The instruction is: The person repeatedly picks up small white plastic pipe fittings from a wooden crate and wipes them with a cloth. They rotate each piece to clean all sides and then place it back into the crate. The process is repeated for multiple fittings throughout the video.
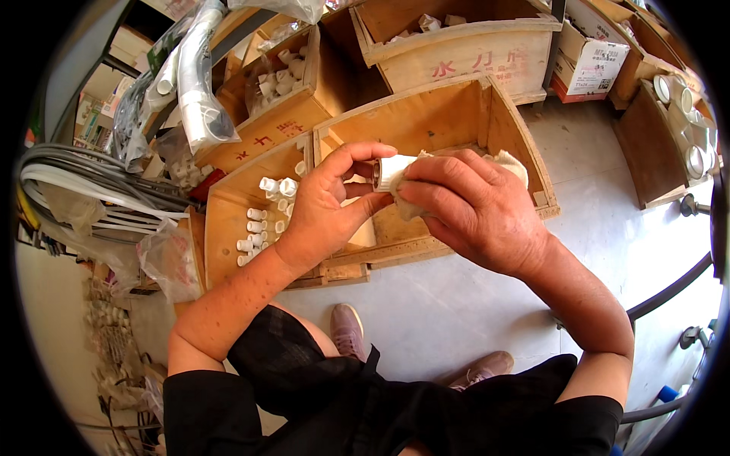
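Note:
A white plastic pipe fitting (391, 172), ribbed at one end with a metal ring in its mouth, is held up above a wooden box (395, 121). My left hand (323, 209) grips its ribbed end between thumb and fingers. Closed round a cream cloth (511, 163), my right hand (487, 213) presses it against the other end of the fitting. The cloth and my fingers hide that end. Below and to the left, several white fittings (257, 226) stand and lie in another wooden box (226, 199).
More wooden boxes stand behind, one with bagged white fittings (281, 80). Coiled grey and white hoses (99, 178) and plastic-wrapped pipes (194, 91) are at left. On the right are a cardboard carton (593, 64) and large white fittings (688, 125). My shoes (348, 330) rest on the grey floor.

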A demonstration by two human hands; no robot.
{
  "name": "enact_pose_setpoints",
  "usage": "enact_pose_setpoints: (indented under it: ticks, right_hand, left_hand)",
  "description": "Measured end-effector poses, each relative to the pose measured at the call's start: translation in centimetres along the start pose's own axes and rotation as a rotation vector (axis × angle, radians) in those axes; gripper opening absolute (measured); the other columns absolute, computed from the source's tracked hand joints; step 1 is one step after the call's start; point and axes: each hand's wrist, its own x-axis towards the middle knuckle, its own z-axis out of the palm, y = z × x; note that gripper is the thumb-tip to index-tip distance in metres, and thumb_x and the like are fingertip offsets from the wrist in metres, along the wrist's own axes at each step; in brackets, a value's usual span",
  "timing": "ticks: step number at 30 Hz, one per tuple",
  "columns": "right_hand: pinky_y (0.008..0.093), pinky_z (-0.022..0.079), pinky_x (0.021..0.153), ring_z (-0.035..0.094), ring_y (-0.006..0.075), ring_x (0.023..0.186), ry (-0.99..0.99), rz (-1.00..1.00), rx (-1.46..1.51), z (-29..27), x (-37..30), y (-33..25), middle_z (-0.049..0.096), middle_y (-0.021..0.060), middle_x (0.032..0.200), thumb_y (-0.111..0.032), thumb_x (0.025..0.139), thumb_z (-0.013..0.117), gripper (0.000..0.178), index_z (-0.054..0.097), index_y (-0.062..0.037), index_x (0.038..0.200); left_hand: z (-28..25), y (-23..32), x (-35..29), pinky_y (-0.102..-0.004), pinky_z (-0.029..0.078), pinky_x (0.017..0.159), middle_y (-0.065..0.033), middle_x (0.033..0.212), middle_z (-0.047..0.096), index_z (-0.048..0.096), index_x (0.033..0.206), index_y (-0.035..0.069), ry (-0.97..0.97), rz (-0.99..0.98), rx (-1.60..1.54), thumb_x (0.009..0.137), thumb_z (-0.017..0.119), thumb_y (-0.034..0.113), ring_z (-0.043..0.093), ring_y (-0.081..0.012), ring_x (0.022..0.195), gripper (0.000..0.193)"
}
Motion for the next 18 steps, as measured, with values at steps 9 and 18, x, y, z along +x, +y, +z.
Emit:
enact_pose_setpoints:
  ticks: [9, 18]
  right_hand:
    - [0.0346, 0.053, 0.066, 0.06, 0.0233, 0.08, -0.002, 0.043, -0.037, -1.5, -0.8, 1.5, 0.061, 0.0046, 0.097, -0.003, 0.067, 0.068, 0.034, 0.063, -0.0082, 0.1]
    - [0.0326, 0.053, 0.073, 0.059, 0.0212, 0.09, -0.063, -0.031, -0.06, 0.1, -0.3, -0.5, 0.06, 0.0046, 0.102, -0.012, 0.073, 0.064, 0.033, 0.063, -0.007, 0.106]
  left_hand:
    - [-1.1, 0.1, -0.1, -0.0261, 0.051, 0.088, -0.002, 0.121, 0.056, 0.054, 0.123, 0.004, 0.037, -0.088, -0.082, 0.082, 0.069, -0.008, 0.055, -0.0102, 0.101, 0.045]
    - [0.0, 0.2, -0.2, -0.0255, 0.05, 0.088, -0.0018, 0.117, 0.056, 0.055, 0.122, 0.004, 0.02, -0.029, -0.086, 0.081, 0.07, -0.009, 0.055, -0.0108, 0.102, 0.046]
